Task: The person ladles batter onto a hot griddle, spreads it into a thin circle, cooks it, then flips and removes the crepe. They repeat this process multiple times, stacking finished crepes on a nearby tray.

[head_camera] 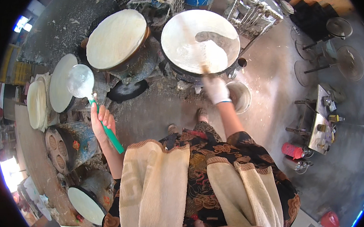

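Observation:
My left hand (pixel 103 122) grips the green handle of a ladle (pixel 81 80), its round metal bowl raised and wet with pale batter. My right hand (pixel 216 90) wears a white glove and is closed on a thin wooden tool (pixel 205 68), blurred by motion and reaching over the near griddle (pixel 220 42). White batter (pixel 217 55) covers most of that griddle, while a curved grey patch on its right side shows through. To its left, a full pale sheet (pixel 116 39) covers a second round griddle. The tool's far end is too blurred to make out.
A bucket (pixel 247 101) stands below the near griddle. Further left are another pale disc (pixel 61 85), a stack of pale rounds (pixel 36 104) and a briquette stove (pixel 59 149). A batter-crusted crate (pixel 251 18) is at upper right. Stools (pixel 350 63) and a small table (pixel 317 132) stand rightward.

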Demonstrator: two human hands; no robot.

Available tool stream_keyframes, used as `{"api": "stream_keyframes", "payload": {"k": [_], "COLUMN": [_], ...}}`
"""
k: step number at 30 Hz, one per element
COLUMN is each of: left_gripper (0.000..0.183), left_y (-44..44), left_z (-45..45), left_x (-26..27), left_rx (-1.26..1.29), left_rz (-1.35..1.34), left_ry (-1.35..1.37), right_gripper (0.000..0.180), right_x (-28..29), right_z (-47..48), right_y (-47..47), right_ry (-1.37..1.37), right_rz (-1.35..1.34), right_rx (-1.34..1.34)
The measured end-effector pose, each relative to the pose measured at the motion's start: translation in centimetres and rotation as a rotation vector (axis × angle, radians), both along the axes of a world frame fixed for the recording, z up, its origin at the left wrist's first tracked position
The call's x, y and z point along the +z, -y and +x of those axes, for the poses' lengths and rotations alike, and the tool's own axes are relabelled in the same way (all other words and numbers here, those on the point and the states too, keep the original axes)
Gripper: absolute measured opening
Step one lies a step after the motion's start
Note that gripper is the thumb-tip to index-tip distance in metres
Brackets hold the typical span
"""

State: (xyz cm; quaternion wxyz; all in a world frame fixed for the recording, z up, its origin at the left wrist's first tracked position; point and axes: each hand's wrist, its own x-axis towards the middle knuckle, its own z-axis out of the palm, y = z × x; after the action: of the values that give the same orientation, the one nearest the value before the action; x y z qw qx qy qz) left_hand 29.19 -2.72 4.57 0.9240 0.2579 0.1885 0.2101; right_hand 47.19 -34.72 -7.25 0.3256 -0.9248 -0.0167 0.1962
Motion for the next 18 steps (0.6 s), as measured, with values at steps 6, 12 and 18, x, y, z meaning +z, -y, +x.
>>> {"api": "stream_keyframes", "payload": {"k": [6, 12, 18], "left_gripper": [0.021, 0.023, 0.023], "left_y": [0.9, 2.2, 2.4], "left_z": [1.1, 2.8, 3.8], "left_x": [-0.7, -1.4, -4.2], "left_rx": [-0.136, -0.154, -0.334], "left_rz": [-0.019, 0.002, 0.053], "left_ry": [0.056, 0.040, 0.056], "right_gripper": [0.038, 0.036, 0.040], "right_x": [-1.7, 0.7, -1.8], "right_z": [-3.3, 5.3, -0.2], "right_y": [1.3, 6.6, 6.4], "right_ry": [0.189, 0.302, 0.270], "right_rz": [-0.227, -0.229, -0.160], "right_rx": [0.098, 0.034, 0.246]}}
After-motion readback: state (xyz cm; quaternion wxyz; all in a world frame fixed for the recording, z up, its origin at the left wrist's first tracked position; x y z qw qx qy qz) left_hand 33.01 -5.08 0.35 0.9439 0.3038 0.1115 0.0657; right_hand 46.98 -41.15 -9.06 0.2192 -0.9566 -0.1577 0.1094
